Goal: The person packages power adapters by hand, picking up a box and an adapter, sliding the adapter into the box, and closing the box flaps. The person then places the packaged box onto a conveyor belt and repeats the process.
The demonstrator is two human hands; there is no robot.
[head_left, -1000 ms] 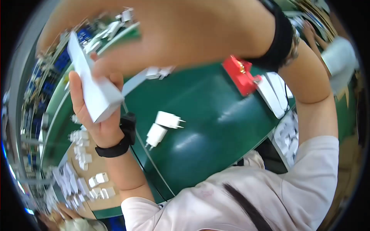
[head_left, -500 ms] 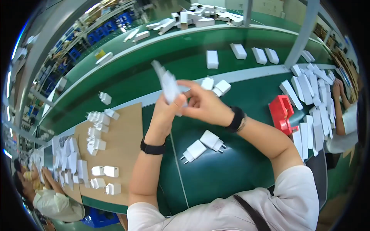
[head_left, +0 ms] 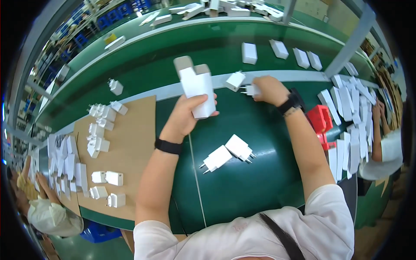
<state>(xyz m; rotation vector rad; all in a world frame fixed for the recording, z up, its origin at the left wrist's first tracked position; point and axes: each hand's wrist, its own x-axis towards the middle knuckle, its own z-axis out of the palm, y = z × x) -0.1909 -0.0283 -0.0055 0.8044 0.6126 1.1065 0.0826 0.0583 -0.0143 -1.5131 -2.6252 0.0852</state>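
Upright in my left hand [head_left: 182,119] is a small white carton [head_left: 201,91], its top flaps standing open and their inner side greyish-brown. My right hand [head_left: 272,90], further right near the grey rail, is closed round a white plug charger [head_left: 252,90] whose prongs point left. Just left of that charger lies another white plug charger [head_left: 235,81], partly over the rail. Nearer to me on the green table, two more chargers, a left one [head_left: 217,158] and a right one [head_left: 239,146], lie touching or nearly touching.
A brown cardboard sheet [head_left: 136,143] on the left carries several plug chargers [head_left: 103,113]. Right of me stands a red plastic holder [head_left: 320,119] beside a heap of white cartons [head_left: 346,102]. More cartons [head_left: 249,53] lie beyond the rail. Co-workers sit at both sides.
My right hand has left the carton and moved right onto a charger. The carton, blurred between both hands before, is now in my left hand alone with its flaps open.
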